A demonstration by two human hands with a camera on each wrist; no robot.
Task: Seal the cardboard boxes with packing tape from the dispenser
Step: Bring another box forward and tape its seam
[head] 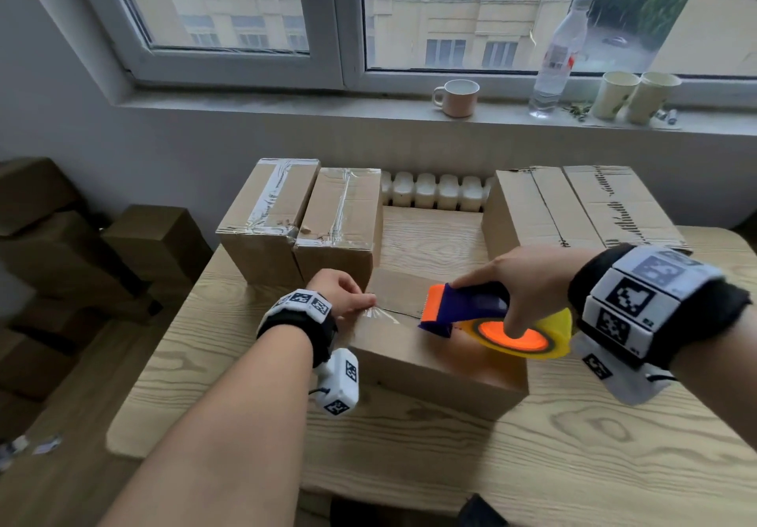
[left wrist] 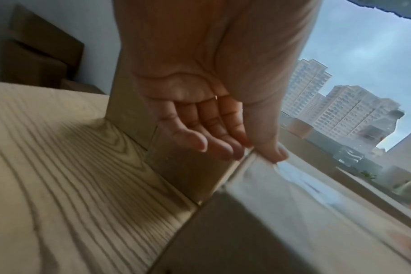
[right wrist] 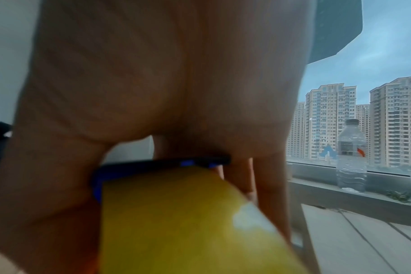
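Forearms enter from the near edge of the tabletop (head: 614, 465), w/ the cardboard box (head: 430, 358) being sealed lying between them, centred a little in from that edge. Your left hand (head: 342, 295) sits at the box's left end, thumb (left wrist: 273, 152) pressing the tape end (head: 375, 315) onto the top face at the flap seam, other fingers (left wrist: 200, 139) relaxed over the side, gripping nothing. Your right hand (head: 528, 280) is wrapped round the tape dispenser (head: 483, 313) (blue body, orange blade guard, yellow roll), which hovers just over the box's right half, blade end pointing left toward the anchored tape. Key relation: seam runs left–right, approx. along the box's long axis; left hand anchors one end, so the pull prob. needs to go rightward along that seam. Two taped boxes (head: 303, 215) stand at the far left of the tabletop, untaped boxes (head: 573, 207) at the far right.
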